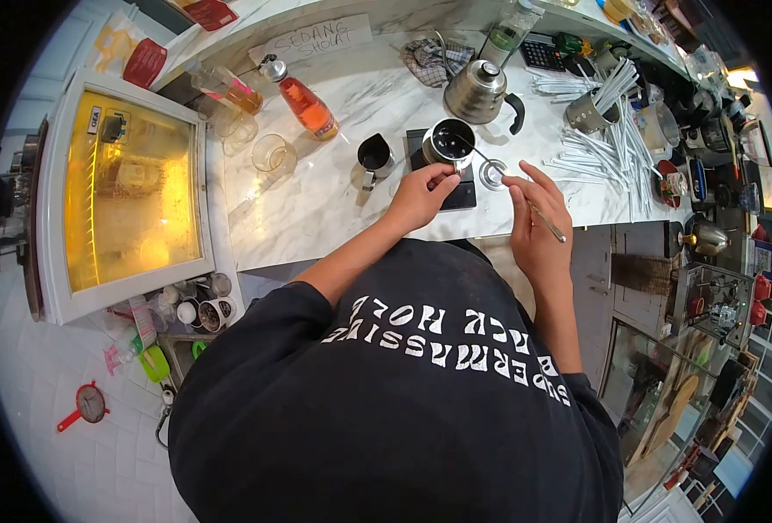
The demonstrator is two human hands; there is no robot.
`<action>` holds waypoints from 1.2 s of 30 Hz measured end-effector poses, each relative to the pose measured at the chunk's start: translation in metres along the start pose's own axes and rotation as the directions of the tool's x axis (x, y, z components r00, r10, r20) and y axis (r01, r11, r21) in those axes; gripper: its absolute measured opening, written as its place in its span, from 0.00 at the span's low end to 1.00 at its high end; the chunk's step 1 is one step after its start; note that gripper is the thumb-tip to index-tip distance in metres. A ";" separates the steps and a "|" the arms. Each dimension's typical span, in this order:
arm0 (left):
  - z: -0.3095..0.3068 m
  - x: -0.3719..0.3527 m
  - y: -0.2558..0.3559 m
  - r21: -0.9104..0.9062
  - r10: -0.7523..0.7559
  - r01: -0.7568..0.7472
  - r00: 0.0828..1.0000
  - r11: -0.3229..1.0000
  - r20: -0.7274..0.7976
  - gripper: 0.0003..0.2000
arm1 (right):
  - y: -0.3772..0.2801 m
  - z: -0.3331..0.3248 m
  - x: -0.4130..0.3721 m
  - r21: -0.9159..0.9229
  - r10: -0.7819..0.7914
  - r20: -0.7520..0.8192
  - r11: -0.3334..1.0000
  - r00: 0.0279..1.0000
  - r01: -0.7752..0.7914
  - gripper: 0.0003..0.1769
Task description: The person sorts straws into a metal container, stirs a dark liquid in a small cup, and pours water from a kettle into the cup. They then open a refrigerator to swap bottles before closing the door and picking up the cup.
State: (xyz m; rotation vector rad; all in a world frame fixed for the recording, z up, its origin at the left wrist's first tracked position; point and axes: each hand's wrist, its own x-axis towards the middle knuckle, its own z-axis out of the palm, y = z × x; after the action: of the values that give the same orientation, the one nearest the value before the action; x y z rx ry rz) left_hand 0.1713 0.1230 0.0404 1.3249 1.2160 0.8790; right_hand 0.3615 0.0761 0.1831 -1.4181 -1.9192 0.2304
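A metal pitcher point(435, 162) with dark liquid inside stands on a flat black scale point(461, 197). My left hand point(421, 197) is closed at the pitcher's near side, fingers pinched about its handle. A long thin spoon point(549, 224) slants from the pitcher into my right hand point(538, 209), which grips its shaft between thumb and fingers. The spoon's far end dips into the liquid and is hidden. Left of the pitcher sits a second small pitcher point(374, 154), dark inside. Behind it is a steel gooseneck kettle point(476, 94) with a black handle.
On the marble counter point(316, 222) are a glass point(273, 154) and an orange-red bottle point(306, 106) at left. Many wrapped straws point(617, 161) lie at right beside a metal straw holder point(591, 115). A checked cloth point(436, 61) and a calculator point(543, 52) are farther back.
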 end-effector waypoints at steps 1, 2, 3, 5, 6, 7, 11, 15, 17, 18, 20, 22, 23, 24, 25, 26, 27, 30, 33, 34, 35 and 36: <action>0.000 0.000 -0.001 0.001 0.001 -0.001 1.000 1.000 -0.001 0.15 | 0.001 -0.001 0.000 -0.018 0.007 -0.008 1.000 1.000 -0.007 0.04; -0.001 0.000 -0.002 0.002 0.002 -0.002 1.000 1.000 -0.001 0.15 | 0.002 -0.001 0.000 -0.036 0.014 -0.017 0.999 1.000 -0.014 0.05; -0.001 0.001 -0.003 0.004 0.004 -0.004 1.000 1.000 0.001 0.15 | 0.002 0.001 0.000 -0.032 0.011 -0.024 0.999 1.000 -0.011 0.05; 0.000 0.001 -0.004 -0.010 0.021 -0.021 1.000 1.000 0.014 0.15 | 0.002 0.006 0.002 -0.023 0.005 -0.041 1.000 0.999 -0.006 0.05; -0.001 0.001 -0.003 -0.016 0.029 -0.029 0.999 0.999 0.020 0.15 | 0.001 0.006 0.002 -0.021 -0.002 -0.032 1.000 0.999 0.002 0.05; -0.001 0.001 -0.003 -0.008 0.029 -0.029 0.999 1.000 0.024 0.15 | 0.000 0.006 0.002 -0.017 -0.010 -0.024 1.000 1.000 0.009 0.05; -0.001 0.002 -0.005 0.007 0.030 -0.031 0.999 1.000 0.034 0.16 | -0.002 -0.002 -0.002 -0.031 0.015 -0.014 0.999 1.000 -0.015 0.05; -0.003 0.001 0.004 0.002 -0.030 0.029 0.998 1.000 0.054 0.15 | 0.002 0.002 0.000 -0.032 0.032 -0.036 0.999 0.999 -0.033 0.05; 0.000 0.003 -0.007 -0.019 0.005 -0.005 0.999 1.000 0.044 0.15 | 0.000 0.007 0.002 -0.010 0.027 -0.033 1.000 0.999 -0.027 0.05; 0.000 0.004 -0.006 -0.030 0.022 -0.021 0.999 0.999 0.038 0.15 | 0.000 0.007 0.001 -0.010 0.020 -0.027 1.000 0.999 -0.020 0.05; -0.001 0.003 -0.005 -0.013 0.018 -0.017 0.999 1.000 0.045 0.15 | -0.002 0.005 -0.001 -0.008 0.005 -0.013 1.000 1.000 -0.005 0.05; -0.002 0.001 -0.005 -0.011 0.016 -0.016 0.999 1.000 0.045 0.15 | -0.001 0.002 -0.001 -0.041 0.017 -0.021 0.999 1.000 -0.018 0.05; -0.002 0.002 -0.007 -0.017 0.019 -0.019 0.999 1.000 0.041 0.15 | -0.001 0.001 -0.001 -0.058 0.023 -0.025 0.998 0.999 -0.024 0.05; -0.001 0.002 -0.006 -0.022 0.024 -0.023 0.999 0.999 0.040 0.15 | -0.001 0.002 -0.001 -0.050 0.029 -0.036 0.998 0.999 -0.031 0.05; -0.001 0.002 -0.005 -0.027 0.015 -0.014 0.999 1.000 0.045 0.15 | 0.000 0.005 0.000 -0.043 0.036 -0.047 0.998 0.998 -0.038 0.05; -0.002 0.002 -0.004 -0.032 0.007 -0.005 0.999 0.999 0.050 0.15 | 0.000 0.006 0.001 -0.035 0.041 -0.060 0.998 0.997 -0.044 0.05; -0.002 0.002 -0.002 -0.036 -0.001 0.003 0.999 0.999 0.054 0.16 | -0.001 0.006 0.002 -0.034 0.031 -0.050 0.999 0.998 -0.032 0.05; -0.001 0.002 -0.007 -0.037 0.013 -0.011 0.999 0.999 0.043 0.16 | -0.003 0.005 0.000 -0.031 0.004 -0.027 1.000 1.000 -0.005 0.05; -0.001 0.002 -0.009 -0.016 0.029 -0.029 0.999 0.999 0.029 0.16 | -0.003 0.002 -0.001 -0.031 0.003 -0.028 1.000 1.000 -0.003 0.05; -0.001 0.002 -0.009 -0.027 0.019 -0.018 0.999 0.999 0.032 0.16 | -0.002 0.003 -0.001 -0.034 0.011 -0.033 0.999 0.999 -0.012 0.05; -0.001 0.002 -0.009 -0.038 0.010 -0.008 0.999 0.999 0.036 0.16 | -0.001 0.004 -0.002 -0.038 0.021 -0.039 0.999 0.999 -0.022 0.05; -0.001 0.002 -0.008 -0.048 0.001 0.001 0.999 0.999 0.040 0.16 | -0.001 0.004 -0.001 -0.036 0.022 -0.038 0.999 0.999 -0.023 0.05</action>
State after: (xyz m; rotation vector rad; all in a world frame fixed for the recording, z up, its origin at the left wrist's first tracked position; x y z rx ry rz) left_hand 0.1696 0.1240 0.0325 1.2982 1.1569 0.8727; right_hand 0.3578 0.0758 0.1803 -1.4581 -1.8865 0.1792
